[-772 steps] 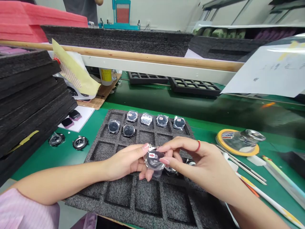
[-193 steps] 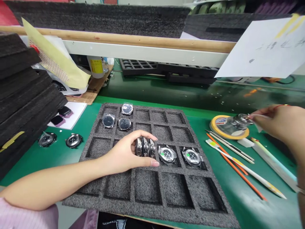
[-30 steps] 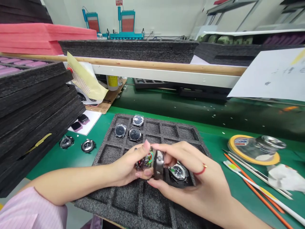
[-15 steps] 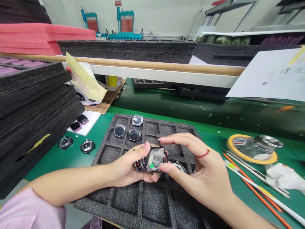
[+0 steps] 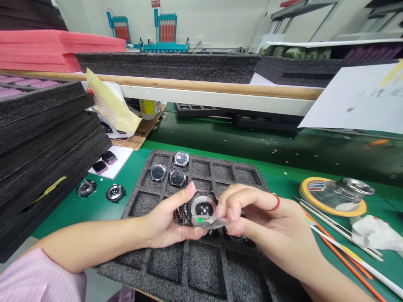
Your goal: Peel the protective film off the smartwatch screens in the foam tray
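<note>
My left hand [image 5: 166,216] is closed around a round black smartwatch case [image 5: 198,200], its sensor back facing up. Another dark case seems to be pressed behind it, partly hidden by my fingers. A clear protective film [image 5: 210,220] with a green dot lies lifted across the lower part of the sensor back. My right hand [image 5: 267,214] pinches the film's right edge between thumb and fingers. Below both hands is a black foam tray [image 5: 185,247] with square pockets. Watch cases [image 5: 177,178] sit in its far left pockets, and another is partly hidden under my right hand.
Two watch cases [image 5: 115,193] lie on the green table at left, beside a tall stack of black foam trays [image 5: 40,138]. At right are a roll of tape [image 5: 307,197], several thin sticks [image 5: 343,251] and a crumpled tissue [image 5: 376,233]. A shelf [image 5: 214,94] crosses behind.
My right fingers have closed from a spread pose onto the film. The film has been pulled down and right off the sensor back, which now shows. My left hand has barely moved.
</note>
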`<state>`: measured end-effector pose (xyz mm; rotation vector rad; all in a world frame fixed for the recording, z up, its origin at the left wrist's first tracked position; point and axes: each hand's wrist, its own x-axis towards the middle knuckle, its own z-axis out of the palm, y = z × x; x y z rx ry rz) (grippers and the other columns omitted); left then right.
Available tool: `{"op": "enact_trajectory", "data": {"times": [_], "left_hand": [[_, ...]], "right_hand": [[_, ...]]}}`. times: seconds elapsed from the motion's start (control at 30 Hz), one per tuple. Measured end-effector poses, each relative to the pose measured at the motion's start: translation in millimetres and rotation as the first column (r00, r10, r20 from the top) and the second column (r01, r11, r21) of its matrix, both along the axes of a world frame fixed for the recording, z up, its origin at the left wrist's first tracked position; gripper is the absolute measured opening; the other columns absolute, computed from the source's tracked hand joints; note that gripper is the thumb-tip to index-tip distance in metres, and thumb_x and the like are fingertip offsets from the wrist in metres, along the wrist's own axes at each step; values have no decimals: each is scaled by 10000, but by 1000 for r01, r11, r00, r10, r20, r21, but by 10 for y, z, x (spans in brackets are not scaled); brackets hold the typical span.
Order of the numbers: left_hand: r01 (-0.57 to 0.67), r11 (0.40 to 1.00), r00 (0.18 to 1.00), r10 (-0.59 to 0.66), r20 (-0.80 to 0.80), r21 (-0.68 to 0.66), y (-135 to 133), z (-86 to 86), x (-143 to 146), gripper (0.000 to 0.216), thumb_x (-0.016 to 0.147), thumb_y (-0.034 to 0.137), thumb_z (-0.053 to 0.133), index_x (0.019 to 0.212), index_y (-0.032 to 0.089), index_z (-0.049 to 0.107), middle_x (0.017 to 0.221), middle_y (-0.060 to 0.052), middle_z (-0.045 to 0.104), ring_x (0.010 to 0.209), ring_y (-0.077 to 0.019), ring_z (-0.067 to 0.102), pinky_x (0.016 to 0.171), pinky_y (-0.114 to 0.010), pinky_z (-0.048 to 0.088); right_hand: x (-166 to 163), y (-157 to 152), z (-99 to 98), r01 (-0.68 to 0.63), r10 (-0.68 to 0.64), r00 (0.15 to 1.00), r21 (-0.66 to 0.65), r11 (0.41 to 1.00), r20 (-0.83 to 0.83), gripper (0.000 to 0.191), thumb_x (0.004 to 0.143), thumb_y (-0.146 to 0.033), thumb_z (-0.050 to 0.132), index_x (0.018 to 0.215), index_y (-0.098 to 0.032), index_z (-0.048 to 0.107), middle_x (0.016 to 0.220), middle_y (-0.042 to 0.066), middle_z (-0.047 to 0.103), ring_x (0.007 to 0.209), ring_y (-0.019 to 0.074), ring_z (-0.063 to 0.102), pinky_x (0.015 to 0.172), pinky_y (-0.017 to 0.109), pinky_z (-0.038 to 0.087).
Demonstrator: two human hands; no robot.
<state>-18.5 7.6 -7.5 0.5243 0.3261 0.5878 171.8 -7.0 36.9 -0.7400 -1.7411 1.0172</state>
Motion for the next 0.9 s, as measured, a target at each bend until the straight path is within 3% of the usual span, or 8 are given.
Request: {"op": "enact_trajectory", "data": {"times": [0.13, 0.3, 0.47, 0.6, 0.7, 0.77, 0.83, 0.9], "left_hand": [[5, 995, 996, 4, 84, -104, 54, -22, -10, 477, 820, 543, 753, 951, 89, 686, 712, -46, 623, 442, -23, 428, 370, -108, 207], [7, 996, 998, -2, 57, -90, 38, 23, 3, 491, 786, 542, 788, 960, 90, 708, 807, -108, 703, 454, -37, 458, 366, -124, 211], [-23, 996, 1000, 21, -23, -90, 1, 49, -2, 501, 754, 550, 811, 981, 113, 726, 883, -119, 737, 480, -50, 496, 385, -140, 242], [-33, 995, 998, 28, -48, -99, 8, 49, -5, 513, 732, 556, 825, 982, 118, 731, 883, -121, 746, 482, -55, 509, 388, -144, 247], [-25, 995, 999, 22, -33, -93, 20, 61, 2, 503, 736, 544, 827, 978, 116, 723, 869, -124, 745, 476, -57, 508, 377, -142, 220], [-14, 997, 1000, 13, -17, -78, 25, 69, 8, 492, 745, 541, 819, 972, 118, 714, 853, -119, 739, 471, -59, 500, 374, -147, 197], [-8, 998, 1000, 7, -14, -67, 26, 71, 11, 486, 748, 542, 815, 964, 120, 707, 845, -115, 733, 468, -61, 491, 374, -154, 177], [-1, 998, 1000, 0, -15, -65, 23, 66, 11, 486, 754, 547, 809, 963, 121, 703, 851, -117, 729, 471, -64, 486, 376, -161, 162]], "right_hand": [[35, 13, -13, -39, 14, 986, -146, 988, -164, 132, 820, -283, 803, 773, -229, 693, 746, -2, 744, 682, 128, 721, 629, 205, 617], [112, 95, -35, 146, -204, 938, -215, 966, -279, 127, 810, -206, 808, 860, -252, 700, 803, -22, 768, 683, 100, 740, 699, 175, 634], [183, 219, -36, 317, -353, 899, -171, 933, -258, 187, 745, -250, 854, 900, -251, 751, 830, -23, 746, 746, 83, 727, 756, 126, 607], [235, 315, -27, 386, -394, 910, -86, 918, -126, 111, 742, -249, 838, 811, -225, 754, 696, -24, 709, 606, 68, 661, 616, 118, 575], [326, 435, -78, 471, -474, 880, -61, 880, -27, 153, 718, -297, 840, 779, -209, 732, 667, -11, 706, 583, 105, 667, 596, 190, 598], [436, 567, -173, 535, -533, 845, -57, 843, 45, 191, 740, -359, 812, 813, -207, 723, 740, 18, 741, 671, 162, 725, 710, 294, 647], [585, 736, -315, 587, -577, 806, -50, 808, 131, 242, 781, -403, 764, 919, -209, 723, 921, 67, 776, 882, 241, 764, 899, 425, 629], [748, 910, -479, 624, -604, 770, -47, 780, 203, 403, 772, -401, 763, 1122, -214, 694, 1249, 123, 712, 1186, 323, 675, 1074, 533, 514]]}}
